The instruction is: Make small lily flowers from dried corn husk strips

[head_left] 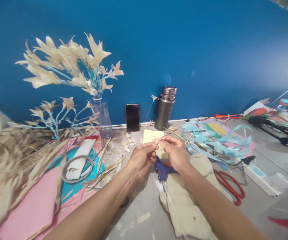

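Head view, clock centred on the scrap: left hand (142,158) and right hand (177,153) nearly meet, fingertips pinching a tiny pale scrap (160,140) mid-table; looks thin, whitish, exact shape too small to tell. Yellow paper (148,134), flat, just behind. Six o'clock: blue plastic glue gun (161,170). Five: soft, folded cream cloth (183,206). Four: red-handled scissors (237,202). Three: curled, glossy light-blue ribbon (196,133). Half past twelve: metal flask (164,113), cylindrical. Ten: papery, pointed cream flowers (97,53), blue stems, clear bottle (104,121). Nine: wrinkled, strip-like dry husks (14,160).
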The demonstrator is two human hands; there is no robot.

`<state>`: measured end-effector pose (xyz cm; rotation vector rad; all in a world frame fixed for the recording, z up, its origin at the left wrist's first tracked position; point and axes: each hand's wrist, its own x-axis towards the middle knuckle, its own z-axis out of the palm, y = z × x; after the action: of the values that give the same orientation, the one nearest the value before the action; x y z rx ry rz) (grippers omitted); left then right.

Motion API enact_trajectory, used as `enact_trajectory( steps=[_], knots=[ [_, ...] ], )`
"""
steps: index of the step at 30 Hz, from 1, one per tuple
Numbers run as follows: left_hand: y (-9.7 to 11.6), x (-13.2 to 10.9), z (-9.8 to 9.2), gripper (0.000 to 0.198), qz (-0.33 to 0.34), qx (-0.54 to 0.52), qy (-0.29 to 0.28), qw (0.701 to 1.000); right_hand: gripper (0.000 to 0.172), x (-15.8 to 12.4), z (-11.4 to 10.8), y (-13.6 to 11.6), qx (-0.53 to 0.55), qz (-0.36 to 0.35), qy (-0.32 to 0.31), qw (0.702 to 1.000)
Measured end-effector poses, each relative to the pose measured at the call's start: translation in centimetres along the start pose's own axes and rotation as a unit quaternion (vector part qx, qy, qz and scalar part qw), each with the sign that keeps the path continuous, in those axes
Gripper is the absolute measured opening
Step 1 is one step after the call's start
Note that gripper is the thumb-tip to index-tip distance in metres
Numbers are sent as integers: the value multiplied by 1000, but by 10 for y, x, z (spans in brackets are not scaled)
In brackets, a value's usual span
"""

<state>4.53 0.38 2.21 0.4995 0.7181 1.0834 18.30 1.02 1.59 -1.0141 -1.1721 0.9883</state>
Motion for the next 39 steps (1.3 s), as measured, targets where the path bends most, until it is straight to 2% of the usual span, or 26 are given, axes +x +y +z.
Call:
enact_trajectory(
  steps=[11,18,30,34,39],
  knots=[
    [-1,0,1,25,18,17,-2,1000,9,2,-5,3,-117,-89,-5,989],
    [-4,2,-3,31,38,40,5,998,7,2,-5,7,-127,-126,-5,984],
    [-2,1,0,26,37,17,7,999,6,-2,-2,1,-209,-160,13,965],
    [-4,2,-2,27,41,9,12,999,12,-6,0,-3,-244,-223,21,944],
    [-5,3,-3,29,46,5,10,999,8,-9,1,-7,-283,-302,29,910]
  ],
)
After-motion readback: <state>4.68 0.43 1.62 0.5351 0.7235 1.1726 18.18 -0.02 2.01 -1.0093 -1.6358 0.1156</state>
